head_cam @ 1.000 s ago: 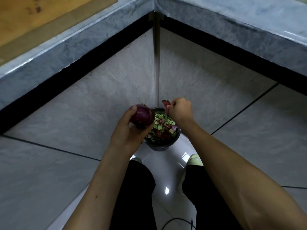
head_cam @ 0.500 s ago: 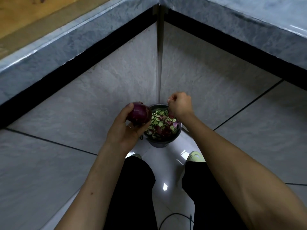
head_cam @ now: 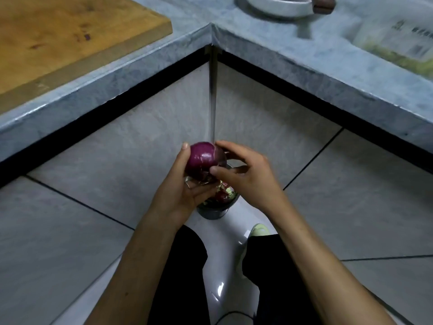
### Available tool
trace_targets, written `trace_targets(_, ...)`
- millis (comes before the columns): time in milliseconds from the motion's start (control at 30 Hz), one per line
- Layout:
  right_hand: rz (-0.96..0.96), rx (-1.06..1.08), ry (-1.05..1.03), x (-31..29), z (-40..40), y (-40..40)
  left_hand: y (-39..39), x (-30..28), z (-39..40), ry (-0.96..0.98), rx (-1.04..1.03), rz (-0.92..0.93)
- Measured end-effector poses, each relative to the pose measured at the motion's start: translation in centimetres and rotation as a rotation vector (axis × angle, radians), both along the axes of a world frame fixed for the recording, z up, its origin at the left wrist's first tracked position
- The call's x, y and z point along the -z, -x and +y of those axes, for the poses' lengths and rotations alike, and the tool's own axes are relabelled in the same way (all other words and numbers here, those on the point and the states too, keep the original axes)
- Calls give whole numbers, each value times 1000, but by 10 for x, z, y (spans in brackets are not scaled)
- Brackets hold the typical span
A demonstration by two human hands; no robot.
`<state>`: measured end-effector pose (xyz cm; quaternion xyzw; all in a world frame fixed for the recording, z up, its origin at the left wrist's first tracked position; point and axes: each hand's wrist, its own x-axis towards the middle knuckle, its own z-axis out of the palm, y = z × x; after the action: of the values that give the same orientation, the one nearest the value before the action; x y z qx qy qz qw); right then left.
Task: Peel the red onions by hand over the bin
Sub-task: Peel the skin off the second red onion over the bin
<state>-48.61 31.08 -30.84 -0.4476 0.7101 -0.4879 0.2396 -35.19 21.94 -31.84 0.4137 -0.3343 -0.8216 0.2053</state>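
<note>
A glossy purple red onion (head_cam: 203,160) is held above a small dark bin (head_cam: 214,209) on the floor. My left hand (head_cam: 180,191) cups the onion from the left and below, thumb up along its side. My right hand (head_cam: 246,174) holds the onion from the right, thumb on its lower edge and fingers over its top. Loose bits of skin hang under the onion. The bin holds green and red vegetable scraps and is mostly hidden by my hands.
A grey stone counter wraps round the inside corner above the bin. A wooden cutting board (head_cam: 58,36) lies on it at left, a white dish (head_cam: 278,5) at the back, a plastic bag (head_cam: 396,41) at right. My legs and a shoe (head_cam: 259,229) are below.
My right hand left the bin, where it held a piece of skin, and came onto the onion. The onion rose and moved over the bin. The camera tilted up, showing the counter top.
</note>
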Motion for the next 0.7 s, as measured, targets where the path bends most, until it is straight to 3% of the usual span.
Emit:
trace_targets(100, -133, 51, 23, -15, 12, -6, -2, -19, 12, 109, 59, -42)
trace_targets(300, -208, 84, 61, -38, 28, -18, -5, -45, 29, 300, -19, -115)
trace_targets(700, -245, 72, -20, -63, 29, -36, -35, -57, 41, 514, -95, -70)
